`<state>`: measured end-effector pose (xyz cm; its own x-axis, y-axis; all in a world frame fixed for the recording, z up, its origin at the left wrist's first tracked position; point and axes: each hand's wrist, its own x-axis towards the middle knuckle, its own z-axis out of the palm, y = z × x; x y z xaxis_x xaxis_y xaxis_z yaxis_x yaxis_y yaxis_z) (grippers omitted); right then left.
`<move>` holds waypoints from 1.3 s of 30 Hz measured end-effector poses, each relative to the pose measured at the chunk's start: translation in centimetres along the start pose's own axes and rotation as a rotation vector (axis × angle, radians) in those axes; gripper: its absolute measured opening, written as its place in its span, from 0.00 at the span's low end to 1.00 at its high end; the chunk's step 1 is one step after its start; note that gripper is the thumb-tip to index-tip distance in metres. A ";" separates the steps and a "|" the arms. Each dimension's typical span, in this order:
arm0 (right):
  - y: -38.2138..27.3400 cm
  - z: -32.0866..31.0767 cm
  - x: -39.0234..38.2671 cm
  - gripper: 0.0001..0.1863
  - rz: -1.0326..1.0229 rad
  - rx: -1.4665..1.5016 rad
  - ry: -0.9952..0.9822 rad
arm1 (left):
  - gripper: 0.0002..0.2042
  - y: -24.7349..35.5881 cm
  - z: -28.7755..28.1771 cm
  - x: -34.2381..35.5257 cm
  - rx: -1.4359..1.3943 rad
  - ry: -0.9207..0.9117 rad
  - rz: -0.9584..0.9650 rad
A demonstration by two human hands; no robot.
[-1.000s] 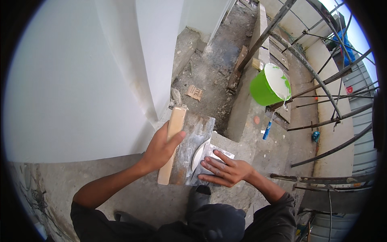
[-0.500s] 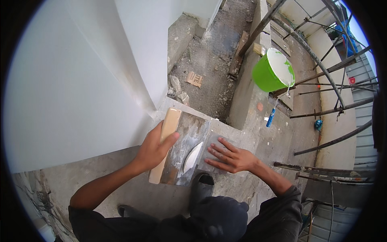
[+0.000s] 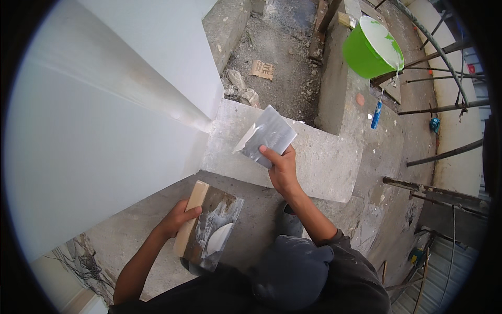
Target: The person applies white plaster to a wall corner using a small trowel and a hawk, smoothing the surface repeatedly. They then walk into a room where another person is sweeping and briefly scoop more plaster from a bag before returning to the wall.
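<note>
Up and away from the wide blade has gone your right hand (image 3: pixel 283 168), carrying the flat grey scraper (image 3: pixel 272 135) forward; half a second ago its fingers lay spread over that scraper, right beside the blade. Your left hand (image 3: pixel 178 219) has drawn back toward your body with the wooden-backed filling blade (image 3: pixel 209 222), so the two tools now sit well apart.

Your right thumb presses on the near part of the scraper's upper face, with the other fingers mostly hidden beneath, pinching the sheet between them. It is held tilted above the pale concrete slab (image 3: pixel 327 165), a strip of white putty (image 3: pixel 244 138) along its left edge, near the foot of the white wall (image 3: pixel 94 162).

Your left hand clasps the wooden back of the filling blade, thumb on top and fingers wrapped around the far side. A thick, half-moon dab of white filler (image 3: pixel 218 239) sits near the blade's lower right edge, over a smeared, brownish face.

Off to your right stands the lime-green bucket (image 3: pixel 361 52), white inside, with a flat paintbrush (image 3: pixel 346 20) beside it. Just below the bucket is a blue handle (image 3: pixel 376 116), probably a small paint roller's, though its far end is unclear.
</note>
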<state>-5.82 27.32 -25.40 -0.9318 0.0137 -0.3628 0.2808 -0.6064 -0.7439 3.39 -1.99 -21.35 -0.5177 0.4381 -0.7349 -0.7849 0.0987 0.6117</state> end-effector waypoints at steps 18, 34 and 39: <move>3.3 6.9 3.1 0.22 -0.736 -0.721 -0.231 | 0.24 -0.1 -1.2 1.3 0.181 -0.047 -0.093; 3.8 8.8 3.4 0.17 -0.886 -0.787 -0.172 | 0.23 0.8 -0.5 2.7 0.318 -0.131 -0.118; 4.0 9.2 3.4 0.17 -0.899 -0.815 -0.123 | 0.23 0.7 -0.5 2.7 0.321 -0.157 -0.113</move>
<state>-9.95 17.65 -24.46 -0.8716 0.0699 0.4851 -0.4541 0.2572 -0.8530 1.24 -1.12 -23.05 -0.3557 0.5372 -0.7648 -0.6745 0.4188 0.6079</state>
